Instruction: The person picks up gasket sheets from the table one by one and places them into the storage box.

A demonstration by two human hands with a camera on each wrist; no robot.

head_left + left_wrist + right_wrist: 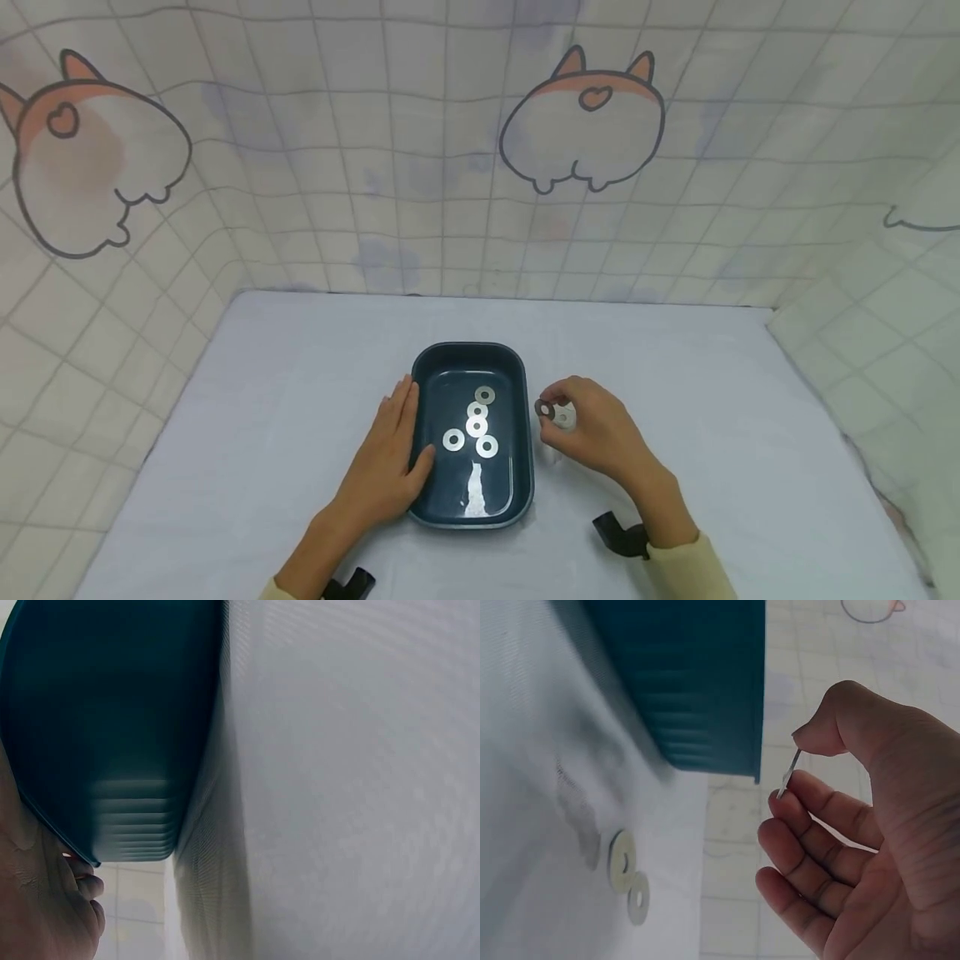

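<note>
A dark teal tray [438, 492] stands on the white-covered table with several flat metal washers [476, 426] on its floor. My left hand [382, 458] lies along the tray's left rim, its fingers straight and its thumb over the edge. To the right of the tray, my right hand [600, 425] pinches one washer [788, 774] between thumb and fingertips, above the table. Below that hand, in the right wrist view, two more washers lie on the cloth, a nearer washer [639, 898] partly against a larger-looking washer [616, 879].
White cloth [300, 358] covers the table. A tile-patterned curtain [420, 167] with cartoon animals hangs behind it and at both sides. Black wrist mounts [621, 535] stick out beside both wrists.
</note>
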